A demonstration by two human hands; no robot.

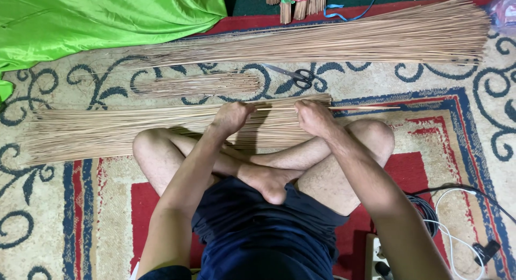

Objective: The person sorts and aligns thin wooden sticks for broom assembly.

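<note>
I sit cross-legged on a patterned carpet (441,108). My left hand (231,117) and my right hand (313,117) both pinch one thin tan stick (365,107) that runs sideways between them and sticks out to the right. Right under the hands, in front of my knees, lies a wide pile of long thin sticks (97,132), spreading to the left. A smaller short bundle of sticks (199,85) lies beyond it.
A large long heap of sticks (349,40) lies further off, across the carpet. Black-handled scissors (294,75) rest between the heaps. Green shiny cloth (91,19) covers the top left. Tied stick bundles (293,3) stand at the top. Cables and a power strip (457,231) lie bottom right.
</note>
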